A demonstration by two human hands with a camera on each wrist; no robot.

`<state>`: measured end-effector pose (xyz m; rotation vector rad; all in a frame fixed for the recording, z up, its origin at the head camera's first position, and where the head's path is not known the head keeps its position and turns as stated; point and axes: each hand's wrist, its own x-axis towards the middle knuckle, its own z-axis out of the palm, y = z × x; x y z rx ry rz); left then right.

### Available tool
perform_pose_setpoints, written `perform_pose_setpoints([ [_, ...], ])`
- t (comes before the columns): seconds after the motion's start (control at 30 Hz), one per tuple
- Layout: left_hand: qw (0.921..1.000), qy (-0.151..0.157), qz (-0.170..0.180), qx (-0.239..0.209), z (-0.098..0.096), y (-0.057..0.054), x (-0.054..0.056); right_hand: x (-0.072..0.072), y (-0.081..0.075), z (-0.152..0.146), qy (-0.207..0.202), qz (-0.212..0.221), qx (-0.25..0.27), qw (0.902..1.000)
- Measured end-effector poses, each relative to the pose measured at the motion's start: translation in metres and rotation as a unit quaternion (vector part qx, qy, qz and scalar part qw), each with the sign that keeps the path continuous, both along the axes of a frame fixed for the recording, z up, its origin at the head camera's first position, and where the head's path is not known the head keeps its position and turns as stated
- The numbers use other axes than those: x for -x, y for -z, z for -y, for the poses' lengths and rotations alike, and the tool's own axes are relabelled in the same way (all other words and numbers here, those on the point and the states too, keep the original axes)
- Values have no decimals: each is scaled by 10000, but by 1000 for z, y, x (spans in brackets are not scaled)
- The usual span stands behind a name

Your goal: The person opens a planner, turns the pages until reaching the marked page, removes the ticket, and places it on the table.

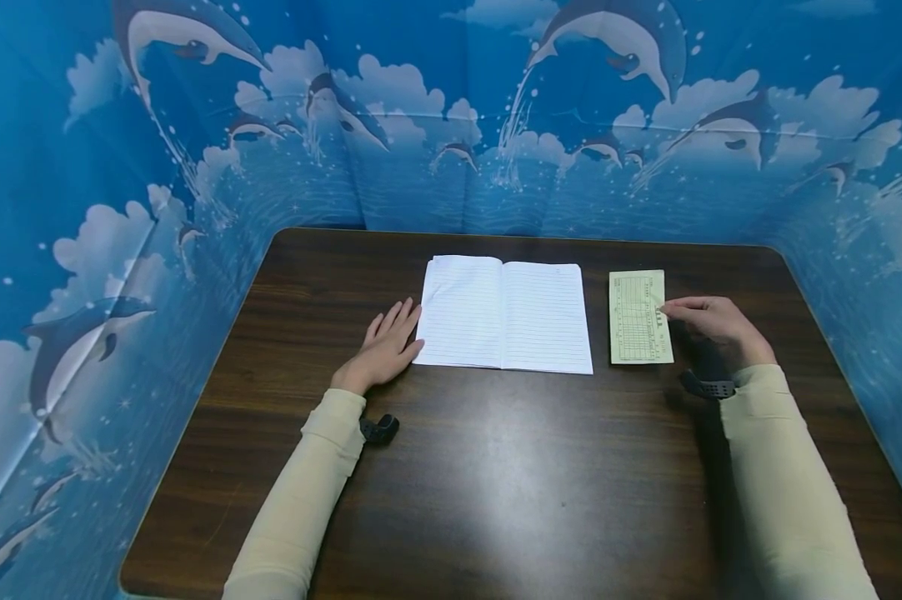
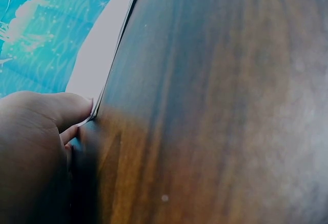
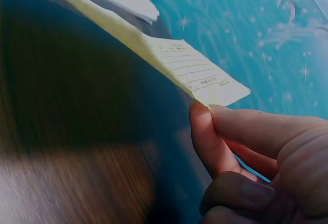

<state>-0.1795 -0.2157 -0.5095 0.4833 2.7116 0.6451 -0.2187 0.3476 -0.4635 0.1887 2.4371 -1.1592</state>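
Observation:
A white lined notebook point(image 1: 544, 317) lies spread at its middle on the table. My left hand point(image 1: 382, 342) rests beside its left edge with the fingers straight, the thumb tip right at the lower left corner; in the left wrist view, the left thumb point(image 2: 72, 108) overlaps the page edge. To the right of the notebook is a pale green printed receipt slip point(image 1: 637, 321). My right hand point(image 1: 721, 325) pinches the slip's right edge between thumb and index finger. In the right wrist view the receipt slip point(image 3: 197, 70) is raised and bent over the dark tabletop.
The dark wooden table point(image 1: 496, 492) has rounded corners. A blue curtain with dolphins point(image 1: 451, 183) surrounds its back and sides. Each wrist wears a black strap, the left strap point(image 1: 379, 429) and the right strap point(image 1: 709, 387).

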Motion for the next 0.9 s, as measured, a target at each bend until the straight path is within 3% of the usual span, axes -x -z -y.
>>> perform_pose_setpoints([
  [0.27,10000,-19,-34,17,1,1,1,3,6,-8,185,-47,-304,9994],
  [0.5,10000,-45,-60,-51,-1,1,1,3,9,0,237,-565,-920,9939],
  [0.67,9999,-71,-54,-49,-2,0,1,3,10,7,269,-688,-1112,9910],
  [0.8,9999,-86,-9,-81,-4,-2,-1,-4,5,11,207,-839,-1261,9883],
  [0.9,9997,-164,144,-111,-8,-6,-4,-13,-3,23,21,-1218,-1346,9834],
])
